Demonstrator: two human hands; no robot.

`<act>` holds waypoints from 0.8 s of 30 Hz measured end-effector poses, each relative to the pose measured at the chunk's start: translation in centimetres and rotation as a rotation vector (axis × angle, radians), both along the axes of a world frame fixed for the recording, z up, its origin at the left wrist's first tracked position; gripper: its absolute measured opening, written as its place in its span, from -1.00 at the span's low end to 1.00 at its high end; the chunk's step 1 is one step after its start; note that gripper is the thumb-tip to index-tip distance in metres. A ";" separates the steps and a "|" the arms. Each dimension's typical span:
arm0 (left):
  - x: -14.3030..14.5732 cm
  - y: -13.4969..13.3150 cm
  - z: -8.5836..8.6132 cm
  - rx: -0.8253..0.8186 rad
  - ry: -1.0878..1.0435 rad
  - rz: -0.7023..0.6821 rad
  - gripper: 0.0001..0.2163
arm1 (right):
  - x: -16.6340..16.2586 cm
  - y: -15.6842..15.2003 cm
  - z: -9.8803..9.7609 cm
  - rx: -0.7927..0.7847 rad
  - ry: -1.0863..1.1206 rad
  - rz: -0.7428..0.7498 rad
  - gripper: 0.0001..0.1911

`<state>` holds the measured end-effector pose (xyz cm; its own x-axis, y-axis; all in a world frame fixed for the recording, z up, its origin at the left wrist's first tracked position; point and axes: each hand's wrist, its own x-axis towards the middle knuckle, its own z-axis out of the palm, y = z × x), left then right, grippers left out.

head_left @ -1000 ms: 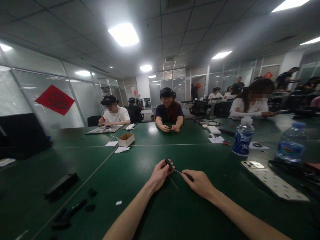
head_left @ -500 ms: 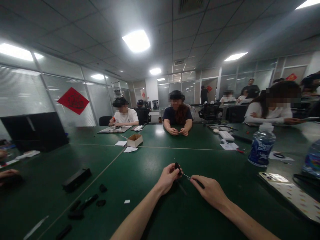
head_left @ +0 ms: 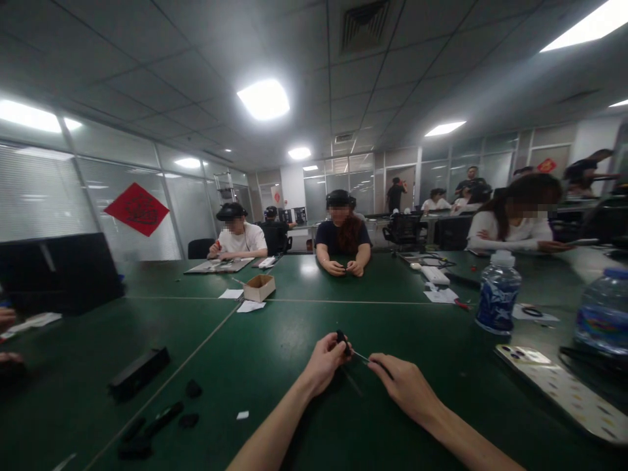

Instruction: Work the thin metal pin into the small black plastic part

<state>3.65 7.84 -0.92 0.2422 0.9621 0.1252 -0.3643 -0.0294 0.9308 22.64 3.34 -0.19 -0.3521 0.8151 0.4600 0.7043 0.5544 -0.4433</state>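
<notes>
My left hand [head_left: 324,362] is closed around a small black part [head_left: 342,340] held just above the green table [head_left: 275,340]. My right hand [head_left: 401,384] pinches a thin screwdriver [head_left: 369,360] whose metal tip points left into that black part. The two hands sit close together at the table's middle, low in the head view. Both forearms reach in from the bottom edge.
Several black parts [head_left: 161,413] and a long black block [head_left: 139,372] lie at the left. A phone [head_left: 559,389] and two water bottles [head_left: 496,292] stand at the right. A small cardboard box [head_left: 259,286] sits mid-table. People sit across the table.
The view has shifted about while my hands stay together on the black part and screwdriver; their grip looks unchanged.
</notes>
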 end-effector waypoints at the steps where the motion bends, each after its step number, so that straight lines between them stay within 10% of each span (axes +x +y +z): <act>1: 0.0 0.0 0.0 0.001 0.005 0.001 -0.67 | -0.1 0.0 0.0 -0.001 -0.001 0.000 -0.67; 10: 0.0 -1.1 0.6 0.060 0.219 -0.132 -0.69 | 0.9 0.9 0.9 -0.092 0.169 -0.201 -0.60; 24: -0.3 0.2 -0.8 -0.044 -0.076 -0.015 -0.70 | -0.1 -0.6 1.5 -0.070 -0.058 0.010 -0.69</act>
